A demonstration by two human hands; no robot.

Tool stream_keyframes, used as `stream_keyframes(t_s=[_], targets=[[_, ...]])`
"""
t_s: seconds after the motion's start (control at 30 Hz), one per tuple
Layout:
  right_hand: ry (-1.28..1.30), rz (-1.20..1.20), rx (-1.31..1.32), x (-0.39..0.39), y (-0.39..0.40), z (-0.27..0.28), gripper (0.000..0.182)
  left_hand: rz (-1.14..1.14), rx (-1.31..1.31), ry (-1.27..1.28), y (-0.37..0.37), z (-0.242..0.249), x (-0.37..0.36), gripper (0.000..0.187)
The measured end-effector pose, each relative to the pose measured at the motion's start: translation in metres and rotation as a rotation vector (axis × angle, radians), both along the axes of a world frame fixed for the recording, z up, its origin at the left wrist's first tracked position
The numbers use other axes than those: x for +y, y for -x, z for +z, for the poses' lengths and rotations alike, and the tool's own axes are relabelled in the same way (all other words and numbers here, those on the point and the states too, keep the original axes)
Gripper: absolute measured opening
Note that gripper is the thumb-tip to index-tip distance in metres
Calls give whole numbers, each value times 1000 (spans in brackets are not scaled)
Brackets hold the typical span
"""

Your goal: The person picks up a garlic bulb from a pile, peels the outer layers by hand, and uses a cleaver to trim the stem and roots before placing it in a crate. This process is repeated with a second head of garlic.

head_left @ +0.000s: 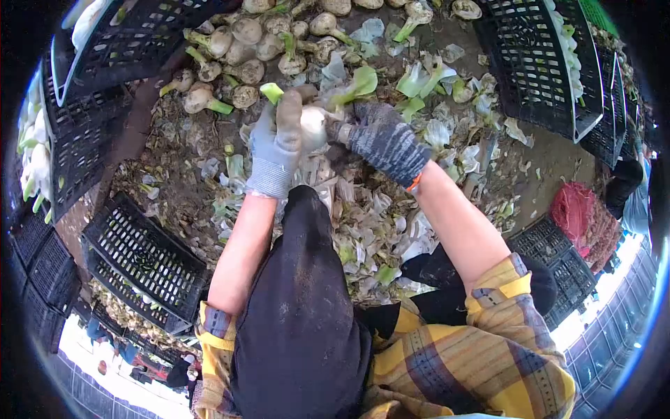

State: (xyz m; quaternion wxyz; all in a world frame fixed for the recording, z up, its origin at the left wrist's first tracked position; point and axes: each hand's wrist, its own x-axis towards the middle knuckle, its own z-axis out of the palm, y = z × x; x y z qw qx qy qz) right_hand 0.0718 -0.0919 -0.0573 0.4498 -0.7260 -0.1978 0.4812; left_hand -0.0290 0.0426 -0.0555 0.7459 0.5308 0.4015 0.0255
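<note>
Yellow plaid sleeves (pixel 481 349) are framing gloved hands: left hand (pixel 276 143) is gripping a white bulb (pixel 313 126), right hand (pixel 382 140) is pinching its skin; peelings (pixel 370 223) are piling up, untrimmed bulbs (pixel 244 42) are waiting beyond.

A heap of untrimmed bulbs (pixel 244 42) is lying on the ground at the top. Peelings (pixel 377 223) are littering the dirt (pixel 551 160). Black crates (pixel 143 262) are standing to the left; another crate (pixel 537 63) is sitting upper right. A red mesh sack (pixel 583 216) is lying at the right edge.
</note>
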Motion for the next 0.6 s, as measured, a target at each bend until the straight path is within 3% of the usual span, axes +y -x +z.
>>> stream_keyframes(t_s=[0.1,0.13,0.17,0.23,0.27,0.37,0.4,0.47,0.5,0.6], targets=[[101,78,-216,2,-1,14,38,-2,74,-80,5,-16,2,51],[-11,-32,-163,-1,1,10,30,12,61,-151,3,-14,-3,50],[-25,-141,-57,-3,3,2,28,24,50,-221,1,-11,-8,50],[-54,-357,156,0,4,-4,23,86,131,-45,-8,7,-7,46],[-144,-528,519,-4,2,6,23,117,172,43,-11,12,-6,44],[-199,-905,779,-7,2,-3,17,-127,112,-251,-4,3,-2,41],[-195,-945,830,-8,2,-6,20,-67,102,-143,-4,1,-2,41],[-291,-729,978,-14,-3,-7,27,55,81,70,-4,-3,-1,41],[-337,-616,1050,-16,-4,-7,30,42,70,47,-3,-4,1,41],[-319,-180,347,-10,1,-21,37,34,15,50,-3,-5,1,40]])
